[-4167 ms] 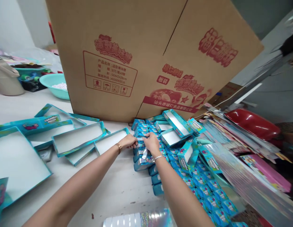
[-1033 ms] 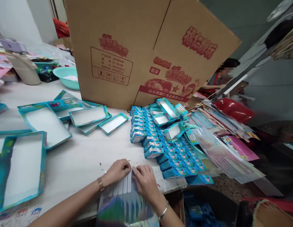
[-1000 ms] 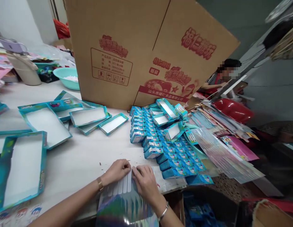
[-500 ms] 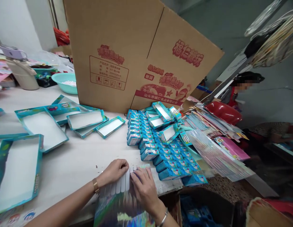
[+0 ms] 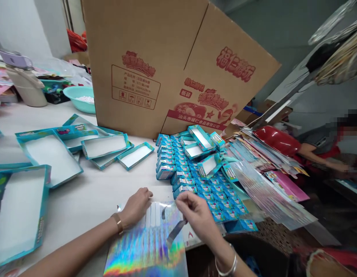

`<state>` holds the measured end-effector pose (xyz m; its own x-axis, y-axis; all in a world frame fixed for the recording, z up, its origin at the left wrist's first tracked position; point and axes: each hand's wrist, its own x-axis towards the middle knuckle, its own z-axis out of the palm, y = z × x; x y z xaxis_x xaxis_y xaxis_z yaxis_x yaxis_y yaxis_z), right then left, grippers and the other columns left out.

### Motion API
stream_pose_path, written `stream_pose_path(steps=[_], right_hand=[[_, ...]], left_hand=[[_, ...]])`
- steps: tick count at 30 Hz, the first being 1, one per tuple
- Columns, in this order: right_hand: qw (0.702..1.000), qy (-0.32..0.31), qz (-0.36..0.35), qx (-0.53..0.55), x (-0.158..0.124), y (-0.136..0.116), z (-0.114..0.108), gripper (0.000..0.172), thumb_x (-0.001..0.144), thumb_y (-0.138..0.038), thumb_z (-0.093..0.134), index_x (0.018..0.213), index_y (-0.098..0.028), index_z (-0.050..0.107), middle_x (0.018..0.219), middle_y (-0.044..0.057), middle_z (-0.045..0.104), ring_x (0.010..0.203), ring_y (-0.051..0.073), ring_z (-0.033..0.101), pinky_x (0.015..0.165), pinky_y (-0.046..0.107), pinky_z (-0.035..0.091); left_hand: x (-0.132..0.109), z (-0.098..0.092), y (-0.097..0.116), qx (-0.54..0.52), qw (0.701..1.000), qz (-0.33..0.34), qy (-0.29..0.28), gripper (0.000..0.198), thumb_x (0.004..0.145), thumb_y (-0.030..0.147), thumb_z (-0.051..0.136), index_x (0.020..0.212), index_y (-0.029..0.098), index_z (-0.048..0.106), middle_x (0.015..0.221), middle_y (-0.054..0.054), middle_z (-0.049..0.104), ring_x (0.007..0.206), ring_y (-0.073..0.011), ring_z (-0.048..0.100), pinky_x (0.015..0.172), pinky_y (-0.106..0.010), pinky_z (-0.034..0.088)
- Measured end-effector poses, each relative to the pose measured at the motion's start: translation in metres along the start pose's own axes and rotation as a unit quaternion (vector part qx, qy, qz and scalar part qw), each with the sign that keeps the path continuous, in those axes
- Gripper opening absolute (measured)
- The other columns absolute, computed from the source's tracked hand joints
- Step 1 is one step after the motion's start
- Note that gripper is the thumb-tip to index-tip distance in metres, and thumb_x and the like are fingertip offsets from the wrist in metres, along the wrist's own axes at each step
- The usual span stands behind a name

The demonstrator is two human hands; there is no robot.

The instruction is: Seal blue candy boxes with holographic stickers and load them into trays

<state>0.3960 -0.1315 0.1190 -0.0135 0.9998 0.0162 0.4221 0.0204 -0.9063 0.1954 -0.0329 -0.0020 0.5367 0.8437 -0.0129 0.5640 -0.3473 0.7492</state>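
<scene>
A holographic sticker sheet (image 5: 146,250) lies on the white table at the near edge, with white gaps where strips are gone. My left hand (image 5: 136,206) presses its top left corner, fingers curled down on it. My right hand (image 5: 195,215) is lifted just above the sheet's right side and pinches a shiny sticker strip (image 5: 175,232) that hangs peeled from the sheet. Just beyond my right hand lie rows of several small blue candy boxes (image 5: 201,184).
A large brown carton (image 5: 166,65) stands behind the boxes. Empty blue trays (image 5: 106,146) spread over the left of the table (image 5: 88,196). Foil sheets and printed cards (image 5: 270,192) pile up on the right. Another person's arm (image 5: 319,157) reaches in at far right.
My right hand has risen from the sheet and pulled a shiny strip off it. My left hand stays on the sheet's top. The view has shifted slightly.
</scene>
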Motion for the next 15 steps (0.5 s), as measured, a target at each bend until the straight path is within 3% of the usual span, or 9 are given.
stream_pose_path(steps=[2,4,5,6,7,10,12,15], right_hand=[[0.997,-0.006,0.042,0.07,0.029,-0.013,-0.011,0.027,0.085,-0.046,0.063,0.08,-0.02,0.058,0.054,-0.007,0.044,0.045,0.009,0.041,0.044,0.021,0.035],[0.993,-0.006,0.06,0.1,0.06,-0.019,-0.017,0.03,0.08,-0.049,0.067,0.081,-0.02,0.059,0.051,-0.008,0.045,0.043,0.009,0.04,0.041,0.02,0.035],[0.992,-0.003,0.064,0.107,0.074,-0.02,-0.018,0.031,0.077,-0.05,0.069,0.081,-0.02,0.059,0.05,-0.008,0.045,0.043,0.009,0.039,0.04,0.02,0.035],[0.992,-0.001,0.067,0.11,0.088,-0.02,-0.018,0.032,0.075,-0.051,0.069,0.081,-0.02,0.059,0.049,-0.008,0.044,0.043,0.009,0.038,0.04,0.02,0.035],[0.992,0.0,0.071,0.108,0.102,-0.02,-0.017,0.033,0.074,-0.051,0.07,0.08,-0.02,0.059,0.047,-0.008,0.044,0.042,0.009,0.037,0.039,0.02,0.035],[0.995,0.023,0.08,0.059,0.143,-0.014,-0.01,0.034,0.069,-0.052,0.068,0.076,-0.02,0.061,0.044,-0.008,0.041,0.04,0.009,0.034,0.037,0.021,0.032],[0.995,0.053,0.078,0.018,0.173,-0.007,-0.005,0.033,0.068,-0.051,0.067,0.073,-0.019,0.061,0.044,-0.008,0.041,0.04,0.009,0.034,0.038,0.022,0.031],[0.992,0.105,0.065,-0.023,0.225,0.007,-0.001,0.027,0.07,-0.046,0.065,0.069,-0.019,0.06,0.047,-0.007,0.044,0.042,0.009,0.036,0.043,0.023,0.032]], left_hand=[[0.01,-0.016,0.011,-0.191,0.981,-0.015,-0.032,0.042,0.092,0.048,0.045,0.115,0.018,0.063,0.118,-0.014,0.065,0.109,-0.0275,0.059,0.088,-0.037,0.045],[0.022,-0.037,0.026,-0.41,0.906,-0.046,-0.099,0.065,0.091,0.068,0.031,0.123,0.018,0.059,0.12,-0.014,0.065,0.105,-0.0261,0.062,0.082,-0.036,0.048],[0.029,-0.048,0.034,-0.475,0.869,-0.057,-0.123,0.074,0.088,0.074,0.026,0.122,0.018,0.059,0.119,-0.015,0.066,0.102,-0.0256,0.063,0.077,-0.034,0.049],[0.036,-0.058,0.041,-0.501,0.853,-0.058,-0.131,0.079,0.085,0.079,0.027,0.119,0.017,0.061,0.116,-0.015,0.068,0.098,-0.0251,0.064,0.074,-0.033,0.048],[0.043,-0.066,0.046,-0.494,0.859,-0.051,-0.125,0.078,0.082,0.081,0.034,0.113,0.016,0.063,0.112,-0.014,0.069,0.093,-0.0239,0.065,0.071,-0.031,0.047],[0.07,-0.082,0.051,-0.377,0.923,-0.027,-0.068,0.057,0.076,0.07,0.059,0.086,0.014,0.066,0.089,-0.01,0.072,0.075,-0.0182,0.063,0.063,-0.026,0.044],[0.095,-0.088,0.045,-0.319,0.947,-0.026,-0.036,0.048,0.079,0.062,0.057,0.074,0.015,0.063,0.073,-0.007,0.069,0.064,-0.0157,0.06,0.06,-0.025,0.044],[0.144,-0.103,0.026,-0.283,0.959,-0.03,-0.008,0.042,0.082,0.053,0.048,0.072,0.015,0.062,0.064,-0.005,0.065,0.059,-0.0151,0.058,0.058,-0.025,0.045]])
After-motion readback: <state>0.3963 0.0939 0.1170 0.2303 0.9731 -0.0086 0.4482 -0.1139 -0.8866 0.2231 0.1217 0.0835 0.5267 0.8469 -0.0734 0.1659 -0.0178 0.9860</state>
